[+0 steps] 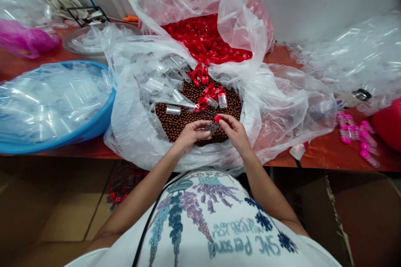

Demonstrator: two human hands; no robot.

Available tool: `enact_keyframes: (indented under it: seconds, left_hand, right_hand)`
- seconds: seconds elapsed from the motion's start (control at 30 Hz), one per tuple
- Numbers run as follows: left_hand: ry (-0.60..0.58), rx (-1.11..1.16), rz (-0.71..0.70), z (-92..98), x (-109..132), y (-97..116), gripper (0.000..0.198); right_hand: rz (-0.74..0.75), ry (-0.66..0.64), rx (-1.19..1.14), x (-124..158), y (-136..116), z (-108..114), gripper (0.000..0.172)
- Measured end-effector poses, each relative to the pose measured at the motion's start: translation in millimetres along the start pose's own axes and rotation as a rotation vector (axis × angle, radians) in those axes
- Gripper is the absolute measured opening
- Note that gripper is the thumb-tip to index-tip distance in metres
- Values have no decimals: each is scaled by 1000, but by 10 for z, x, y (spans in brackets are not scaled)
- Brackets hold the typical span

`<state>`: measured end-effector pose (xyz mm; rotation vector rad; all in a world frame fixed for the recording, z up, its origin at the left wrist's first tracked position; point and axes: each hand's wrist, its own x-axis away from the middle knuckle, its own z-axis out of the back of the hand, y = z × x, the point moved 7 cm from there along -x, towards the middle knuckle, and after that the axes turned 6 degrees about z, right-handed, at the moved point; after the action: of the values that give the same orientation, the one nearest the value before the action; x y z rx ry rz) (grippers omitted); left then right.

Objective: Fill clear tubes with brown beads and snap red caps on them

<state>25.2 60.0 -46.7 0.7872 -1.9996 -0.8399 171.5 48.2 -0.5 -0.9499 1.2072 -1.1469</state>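
Observation:
My left hand (191, 134) is closed on a small clear plastic container (212, 128), held low over an open bag. Close beside it, my right hand (234, 132) pinches a red cap (217, 118) between thumb and fingertips; the cap and the container look slightly apart. Under both hands lie many small brown beads (175, 128). On the beads rest red caps (205, 92), a clear tube (173, 110) and a pile of clear tubes (159, 79). The white plastic bag (127, 112) surrounds all of these.
Behind stands a second bag full of red caps (200, 35). A blue basin (108, 108) of clear plastic pieces is at left. Pink-capped tubes (357, 131) and a red rounded object (390, 125) lie on the right of the red-brown table (316, 152). Cardboard boxes (366, 208) are below.

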Motion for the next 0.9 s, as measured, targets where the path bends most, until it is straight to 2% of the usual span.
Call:
enact_keyframes:
  seconds: [0.13, 0.33, 0.6, 0.77, 0.9]
  left_hand:
    - [16, 7, 17, 16, 22, 0, 44]
    - [-23, 114, 96, -14, 76, 20, 38]
    - [32, 5, 9, 17, 119, 8, 43]
    - [57, -99, -46, 34, 121, 20, 47]
    - [79, -156, -78, 45, 114, 24, 47]
  right_hand:
    - [36, -11, 72, 13, -68, -9, 27]
    - [30, 5, 137, 8, -91, 8, 28]
    - [28, -9, 306, 29, -66, -1, 31]
    - [8, -103, 392, 45, -18, -36, 31]
    - [104, -88, 364, 20, -71, -50, 26]
